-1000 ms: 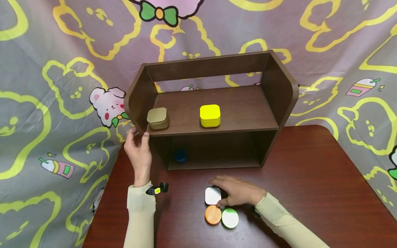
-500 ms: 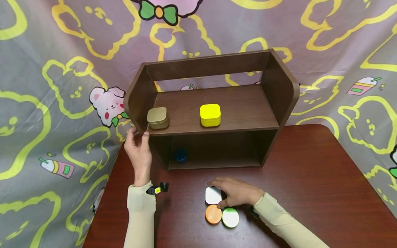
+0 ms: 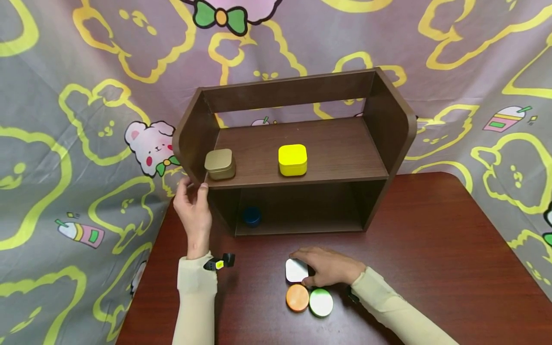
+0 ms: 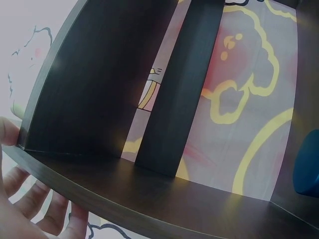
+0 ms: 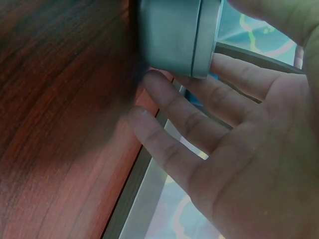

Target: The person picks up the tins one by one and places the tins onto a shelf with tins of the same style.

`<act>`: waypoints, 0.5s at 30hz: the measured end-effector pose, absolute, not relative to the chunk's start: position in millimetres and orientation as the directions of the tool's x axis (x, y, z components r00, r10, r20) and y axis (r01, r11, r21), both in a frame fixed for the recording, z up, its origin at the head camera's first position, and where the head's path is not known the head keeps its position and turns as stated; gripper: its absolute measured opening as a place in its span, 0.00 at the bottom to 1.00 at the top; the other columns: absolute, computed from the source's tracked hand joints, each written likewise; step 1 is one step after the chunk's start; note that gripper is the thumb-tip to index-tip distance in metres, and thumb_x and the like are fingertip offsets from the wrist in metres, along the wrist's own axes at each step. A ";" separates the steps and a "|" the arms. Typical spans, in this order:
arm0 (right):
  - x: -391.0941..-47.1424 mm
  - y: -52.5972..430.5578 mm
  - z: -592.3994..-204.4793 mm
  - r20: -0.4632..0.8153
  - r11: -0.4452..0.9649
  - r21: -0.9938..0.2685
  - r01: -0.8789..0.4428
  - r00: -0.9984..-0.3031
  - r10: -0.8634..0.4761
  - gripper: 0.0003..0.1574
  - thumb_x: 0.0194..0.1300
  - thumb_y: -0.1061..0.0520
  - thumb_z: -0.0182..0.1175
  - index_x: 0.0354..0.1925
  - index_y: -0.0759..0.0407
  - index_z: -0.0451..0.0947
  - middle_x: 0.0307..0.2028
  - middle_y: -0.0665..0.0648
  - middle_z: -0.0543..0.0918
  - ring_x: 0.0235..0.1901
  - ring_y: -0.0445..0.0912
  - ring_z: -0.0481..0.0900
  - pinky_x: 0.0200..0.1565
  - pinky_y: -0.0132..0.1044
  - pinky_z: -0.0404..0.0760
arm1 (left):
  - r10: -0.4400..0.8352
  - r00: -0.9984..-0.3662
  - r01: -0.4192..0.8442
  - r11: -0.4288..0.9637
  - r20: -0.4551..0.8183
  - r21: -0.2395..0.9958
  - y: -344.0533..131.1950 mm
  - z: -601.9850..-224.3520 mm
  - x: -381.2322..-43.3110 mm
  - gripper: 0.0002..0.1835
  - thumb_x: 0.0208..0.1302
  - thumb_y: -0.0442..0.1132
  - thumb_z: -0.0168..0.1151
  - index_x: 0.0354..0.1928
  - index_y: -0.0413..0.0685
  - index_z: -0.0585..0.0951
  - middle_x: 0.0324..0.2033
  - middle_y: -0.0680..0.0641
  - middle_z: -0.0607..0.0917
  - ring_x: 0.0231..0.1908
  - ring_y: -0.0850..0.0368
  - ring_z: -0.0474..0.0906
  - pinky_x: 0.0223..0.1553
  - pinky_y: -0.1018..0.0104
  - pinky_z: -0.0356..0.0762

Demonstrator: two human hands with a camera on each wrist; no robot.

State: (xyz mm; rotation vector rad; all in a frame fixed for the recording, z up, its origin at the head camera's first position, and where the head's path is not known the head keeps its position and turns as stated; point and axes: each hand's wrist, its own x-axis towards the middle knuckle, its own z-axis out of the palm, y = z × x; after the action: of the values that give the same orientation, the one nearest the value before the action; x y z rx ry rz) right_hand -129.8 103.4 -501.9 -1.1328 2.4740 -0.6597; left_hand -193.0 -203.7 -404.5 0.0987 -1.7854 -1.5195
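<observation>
My left hand (image 3: 193,211) holds the left side of a dark brown two-tier shelf (image 3: 327,143), thumb at the front edge. In the left wrist view its fingers (image 4: 55,214) lie along the outside of the panel. On the table in front of the shelf, my right hand (image 3: 329,266) spans a square tin (image 3: 296,271) with a pale top, thumb on the near side and fingers on the far side. The right wrist view shows the tin (image 5: 172,35) as silver-grey with a lid seam, between thumb and fingers. Close by lie an orange round tin (image 3: 297,298) and a green-rimmed round tin (image 3: 321,303).
On the upper tier stand a gold square tin (image 3: 220,164) at the left and a yellow square tin (image 3: 293,160) near the middle. A blue round tin (image 3: 252,216) sits on the lower tier at left. Patterned cloth (image 3: 108,201) hangs behind the reddish-brown table (image 3: 435,239).
Almost nothing moves. Both hands keep their places on the shelf and the square tin; the head view shifts only slightly.
</observation>
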 end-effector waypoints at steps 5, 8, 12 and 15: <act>-131.0 104.8 -501.1 -0.104 0.582 -0.531 -0.615 -0.635 -0.766 0.38 0.59 0.56 0.71 0.66 0.60 0.75 0.60 0.55 0.83 0.58 0.47 0.82 0.59 0.44 0.81 | -0.517 -0.693 0.412 0.287 0.502 0.865 -203.5 -404.0 -193.3 0.14 0.67 0.33 0.62 0.52 0.33 0.83 0.38 0.64 0.82 0.40 0.63 0.78 0.44 0.74 0.75; -131.1 105.3 -499.7 -0.107 0.593 -0.525 -0.611 -0.644 -0.758 0.38 0.57 0.58 0.71 0.66 0.61 0.75 0.59 0.55 0.83 0.57 0.47 0.82 0.59 0.45 0.81 | -0.515 -0.695 0.414 0.286 0.503 0.864 -203.5 -403.5 -192.4 0.14 0.67 0.33 0.62 0.51 0.34 0.83 0.38 0.63 0.82 0.40 0.62 0.78 0.44 0.73 0.75; -130.3 105.6 -498.9 -0.133 0.622 -0.506 -0.597 -0.659 -0.741 0.39 0.57 0.57 0.71 0.67 0.60 0.74 0.62 0.56 0.82 0.61 0.50 0.80 0.62 0.48 0.80 | -0.512 -0.699 0.408 0.287 0.499 0.867 -203.8 -404.2 -192.2 0.14 0.67 0.33 0.62 0.52 0.34 0.83 0.39 0.63 0.82 0.40 0.62 0.78 0.44 0.74 0.76; -129.7 105.9 -498.6 -0.160 0.646 -0.495 -0.582 -0.669 -0.726 0.41 0.57 0.57 0.71 0.68 0.60 0.73 0.64 0.57 0.81 0.65 0.53 0.79 0.65 0.52 0.78 | -0.514 -0.705 0.401 0.281 0.490 0.872 -203.8 -404.4 -191.6 0.14 0.68 0.33 0.63 0.52 0.34 0.83 0.39 0.62 0.82 0.40 0.62 0.78 0.44 0.74 0.76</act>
State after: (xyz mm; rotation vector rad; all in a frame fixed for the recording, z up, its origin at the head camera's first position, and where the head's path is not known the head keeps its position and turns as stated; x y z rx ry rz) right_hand -129.7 105.9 -498.6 -1.0405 2.5226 -0.5835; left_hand -191.6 -203.8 -404.4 0.1023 -1.7939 -1.5255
